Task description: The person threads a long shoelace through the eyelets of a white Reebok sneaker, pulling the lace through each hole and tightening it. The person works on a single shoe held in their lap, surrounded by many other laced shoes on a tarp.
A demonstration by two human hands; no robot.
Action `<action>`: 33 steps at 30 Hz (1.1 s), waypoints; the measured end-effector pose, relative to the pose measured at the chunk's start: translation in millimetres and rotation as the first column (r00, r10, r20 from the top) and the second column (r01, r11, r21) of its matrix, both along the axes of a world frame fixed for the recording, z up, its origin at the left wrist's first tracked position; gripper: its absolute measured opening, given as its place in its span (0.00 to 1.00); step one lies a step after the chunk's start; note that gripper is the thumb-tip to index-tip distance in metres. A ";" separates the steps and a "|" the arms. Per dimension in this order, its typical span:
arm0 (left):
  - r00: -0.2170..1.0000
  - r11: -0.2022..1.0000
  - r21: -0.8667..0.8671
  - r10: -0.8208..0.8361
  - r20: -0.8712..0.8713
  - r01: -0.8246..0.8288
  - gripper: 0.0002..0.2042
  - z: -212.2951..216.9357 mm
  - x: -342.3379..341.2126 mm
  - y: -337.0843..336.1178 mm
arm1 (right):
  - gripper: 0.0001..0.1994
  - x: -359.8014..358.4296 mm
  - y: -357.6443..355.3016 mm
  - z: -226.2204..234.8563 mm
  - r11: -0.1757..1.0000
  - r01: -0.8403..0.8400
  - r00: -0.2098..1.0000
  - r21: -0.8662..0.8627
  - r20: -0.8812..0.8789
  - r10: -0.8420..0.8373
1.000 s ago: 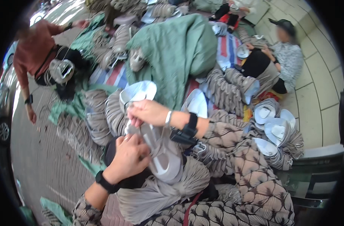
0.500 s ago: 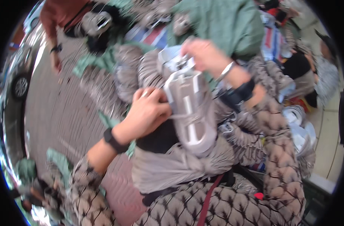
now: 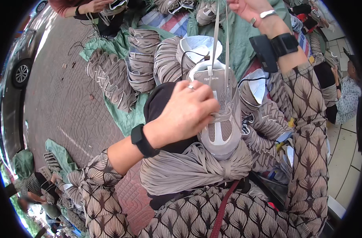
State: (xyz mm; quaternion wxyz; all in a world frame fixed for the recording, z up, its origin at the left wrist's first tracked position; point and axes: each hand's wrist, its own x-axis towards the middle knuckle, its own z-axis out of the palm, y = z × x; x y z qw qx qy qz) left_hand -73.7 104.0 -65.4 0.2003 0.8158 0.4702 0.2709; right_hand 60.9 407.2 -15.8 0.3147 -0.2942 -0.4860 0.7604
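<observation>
A taupe and white sneaker upper rests toe toward me over my lap, above a thick bundle of taupe shoelaces tied together. My left hand is closed at its left side, fingertips against the lower lacing; exactly what they pinch is partly hidden. A flat taupe shoelace runs up from the upper, its strands drawn tight. High at the top edge, my right hand has its fingers closed around the upper part of this lace; the fingertips are partly cut off.
Nested stacks of similar uppers lie on green sheeting beyond and beside my lap. Another person's hand works at the upper left. A parked car stands at the left. More people sit at the right and lower left.
My right hand has risen up and to the right, drawing the lace upward. My left hand has moved right, across the upper to its lower lacing.
</observation>
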 end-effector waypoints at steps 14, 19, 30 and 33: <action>0.956 0.914 -0.292 -0.245 0.158 0.283 0.05 -2.4 6.9 41.4 | 0.14 18.4 -14.1 3.0 0.999 -0.022 1.000 0.025 -0.020 0.023; 0.944 0.818 -0.498 -0.157 0.291 0.290 0.04 0.2 21.5 32.0 | 0.13 0.8 6.7 -3.4 0.994 -0.105 0.986 -0.040 -0.138 0.099; 0.886 0.955 -0.178 0.289 0.362 -0.239 0.19 -4.0 17.9 19.9 | 0.18 -77.9 35.5 -18.6 0.424 -0.245 0.940 0.872 0.321 -0.118; 0.792 0.874 -0.238 0.484 0.371 -0.423 0.25 -11.9 -4.4 31.7 | 0.19 -88.7 46.9 -23.3 0.195 -0.243 0.949 0.950 0.274 -0.153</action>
